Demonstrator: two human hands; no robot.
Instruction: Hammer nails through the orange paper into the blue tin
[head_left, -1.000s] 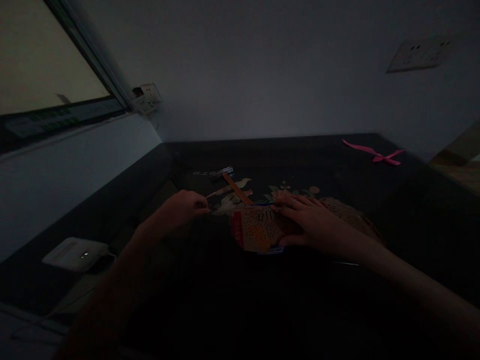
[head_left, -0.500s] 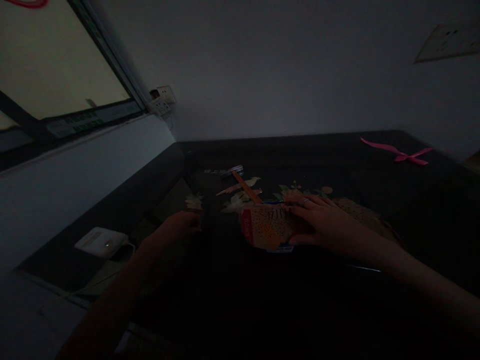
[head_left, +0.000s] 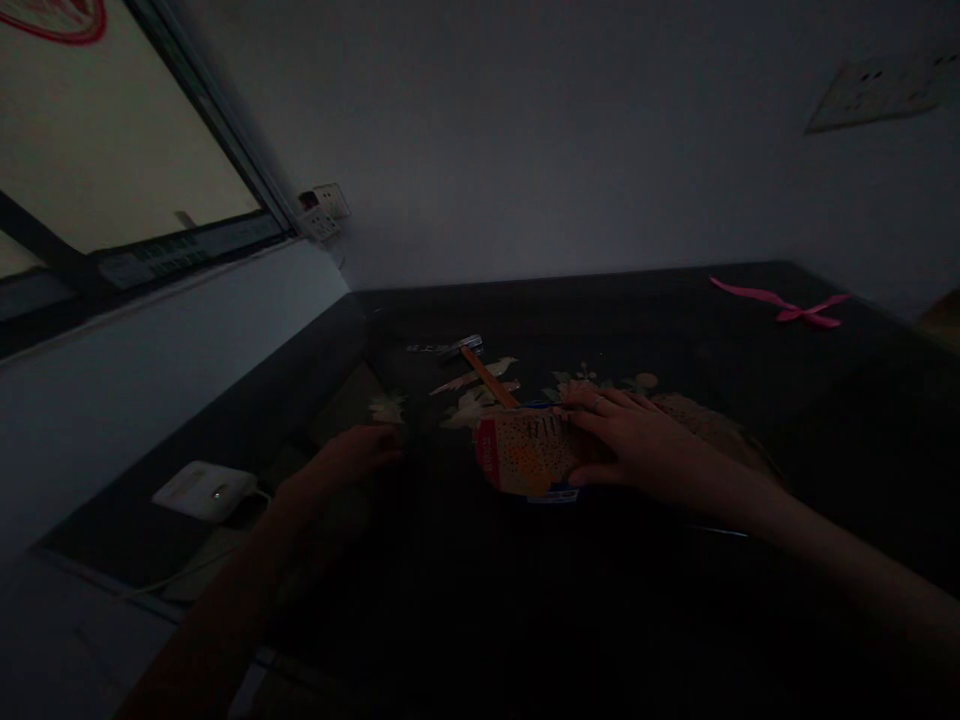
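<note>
curled left hand (head_left: 364,447), outstretched right hand (head_left: 634,432)

right grip (head_left: 626,440) on patterned packet (head_left: 525,450) | left grip (head_left: 360,450) curled, apart from packet | wooden-handled tool (head_left: 490,378) behind packet

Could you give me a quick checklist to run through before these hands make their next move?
1. Right hand touching the patterned packet: ok.
2. Left hand apart from the packet: ok.
3. Left hand empty: cannot tell, too dark.
4. Wooden-handled tool clear of the packet: cannot tell; its handle reaches the packet's far edge in view.
5. Pink item apart from both hands: ok.
6. Good lighting: not ok, very dim.
</note>
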